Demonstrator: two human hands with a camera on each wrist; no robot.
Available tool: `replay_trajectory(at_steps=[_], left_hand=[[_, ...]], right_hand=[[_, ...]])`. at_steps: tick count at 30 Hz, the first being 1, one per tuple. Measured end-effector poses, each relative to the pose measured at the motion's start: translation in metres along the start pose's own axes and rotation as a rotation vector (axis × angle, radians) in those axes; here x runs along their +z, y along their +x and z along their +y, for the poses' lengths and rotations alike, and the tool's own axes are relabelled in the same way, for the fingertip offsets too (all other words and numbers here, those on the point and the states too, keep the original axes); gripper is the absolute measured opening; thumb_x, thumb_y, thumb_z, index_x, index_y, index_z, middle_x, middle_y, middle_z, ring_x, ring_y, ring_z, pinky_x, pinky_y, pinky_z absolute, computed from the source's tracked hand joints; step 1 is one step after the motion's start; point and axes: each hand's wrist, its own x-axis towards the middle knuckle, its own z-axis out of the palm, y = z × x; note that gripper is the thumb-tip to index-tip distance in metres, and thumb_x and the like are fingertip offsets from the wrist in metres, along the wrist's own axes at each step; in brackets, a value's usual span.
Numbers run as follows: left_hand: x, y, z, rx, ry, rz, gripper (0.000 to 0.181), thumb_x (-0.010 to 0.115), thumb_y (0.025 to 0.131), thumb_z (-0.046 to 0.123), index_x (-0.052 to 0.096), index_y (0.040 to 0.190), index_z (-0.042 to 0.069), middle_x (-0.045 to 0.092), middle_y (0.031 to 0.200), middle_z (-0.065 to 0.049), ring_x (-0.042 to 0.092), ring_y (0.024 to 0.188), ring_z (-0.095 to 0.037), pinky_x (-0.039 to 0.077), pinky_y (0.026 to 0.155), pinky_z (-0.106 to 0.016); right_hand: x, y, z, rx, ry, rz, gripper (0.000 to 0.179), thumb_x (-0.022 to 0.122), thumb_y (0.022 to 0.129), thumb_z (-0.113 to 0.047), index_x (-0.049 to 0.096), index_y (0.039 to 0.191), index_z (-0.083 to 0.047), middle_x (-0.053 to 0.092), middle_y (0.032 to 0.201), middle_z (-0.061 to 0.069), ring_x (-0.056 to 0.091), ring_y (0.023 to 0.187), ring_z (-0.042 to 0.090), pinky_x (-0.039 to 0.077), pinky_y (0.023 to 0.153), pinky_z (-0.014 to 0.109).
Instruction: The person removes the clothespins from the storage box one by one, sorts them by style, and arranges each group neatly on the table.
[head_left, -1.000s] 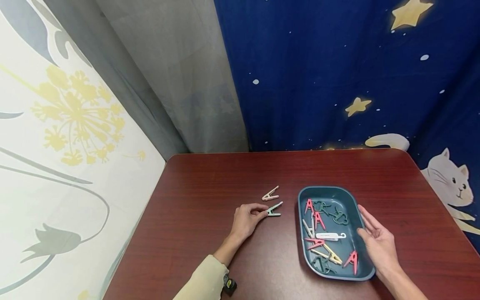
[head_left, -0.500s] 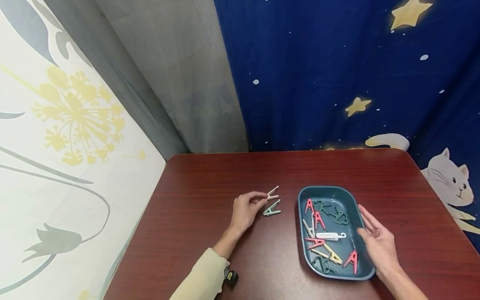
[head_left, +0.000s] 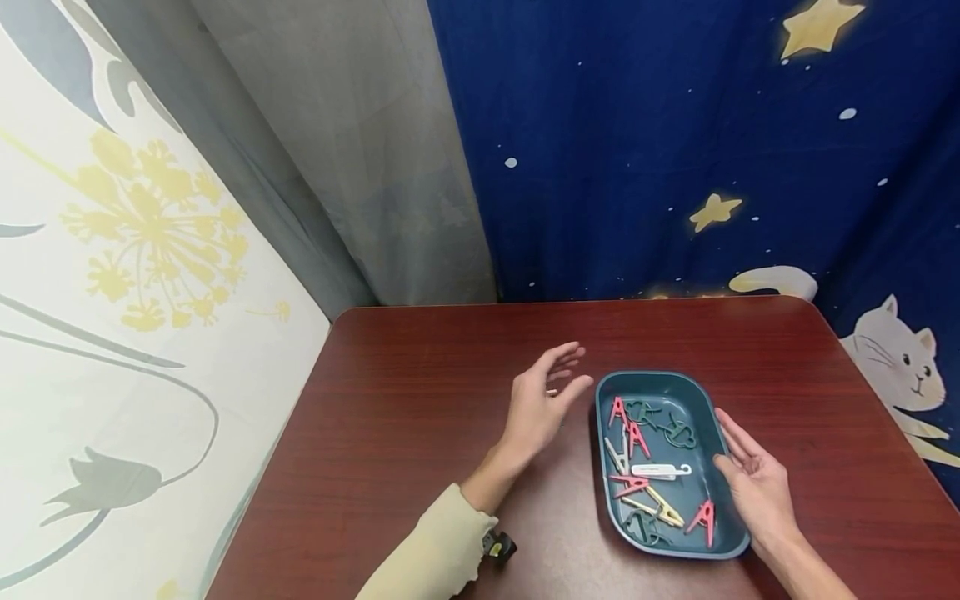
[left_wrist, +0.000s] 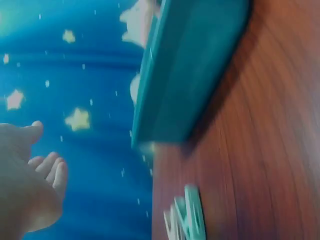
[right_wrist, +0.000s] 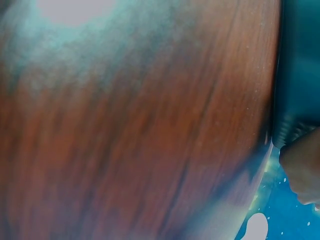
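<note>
My left hand [head_left: 536, 408] hovers over the table left of a blue-green plastic tray [head_left: 701, 483], thumb and fingers apart with nothing between them. A light green clothespin [left_wrist: 195, 212] and a pale clothespin [left_wrist: 173, 224] lie side by side on the table in the left wrist view; the hand hides them in the head view. My right hand [head_left: 761, 492] grips the tray's right side, thumb at the rim and fingers along the outer wall. Inside the tray are several pink clothespins [head_left: 703, 523], a yellow clothespin [head_left: 667, 508], a white hooked piece [head_left: 660, 472] and dark green clips [head_left: 680, 433].
The dark red wooden table [head_left: 420, 375] reaches back to a blue star-patterned curtain [head_left: 637, 167] and a grey curtain [head_left: 360, 150]. A white floral panel [head_left: 150, 400] borders its left side.
My left hand let go of the green clothespin, touched the pale one, then rose and moved right toward the tray with its fingers spreading. The right hand and tray stay put.
</note>
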Motion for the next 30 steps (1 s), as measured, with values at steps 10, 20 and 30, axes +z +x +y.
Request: replay_trajectory(at_steps=[10, 20, 30], left_hand=[[0.057, -0.019, 0.018, -0.035, 0.050, -0.176, 0.084, 0.087, 0.092, 0.023, 0.042, 0.160, 0.007, 0.054, 0.158, -0.004, 0.055, 0.141, -0.014, 0.044, 0.110, -0.021], [0.086, -0.039, 0.011, -0.078, 0.363, -0.373, 0.078, 0.086, 0.091, 0.041, 0.052, 0.154, 0.008, 0.064, 0.146, 0.002, 0.059, 0.132, -0.006, 0.047, 0.109, -0.025], [0.098, -0.037, 0.018, -0.064, 0.590, -0.476, 0.056, 0.087, 0.089, 0.042, 0.070, 0.137, 0.018, 0.075, 0.124, 0.015, 0.067, 0.106, 0.005, 0.046, 0.095, -0.016]], right_hand=[[0.000, 0.000, -0.003, 0.017, -0.061, 0.004, 0.064, 0.056, 0.104, 0.003, 0.039, 0.164, -0.010, 0.043, 0.159, 0.006, 0.058, 0.112, -0.019, 0.051, 0.085, 0.008], [-0.001, -0.001, -0.002, 0.008, -0.016, -0.013, 0.064, 0.055, 0.103, 0.005, 0.039, 0.164, -0.008, 0.045, 0.157, 0.002, 0.060, 0.113, -0.016, 0.053, 0.084, 0.010], [-0.002, 0.000, 0.000, 0.001, -0.018, -0.013, 0.065, 0.056, 0.103, 0.007, 0.038, 0.164, -0.007, 0.047, 0.154, -0.004, 0.059, 0.113, -0.017, 0.051, 0.085, 0.008]])
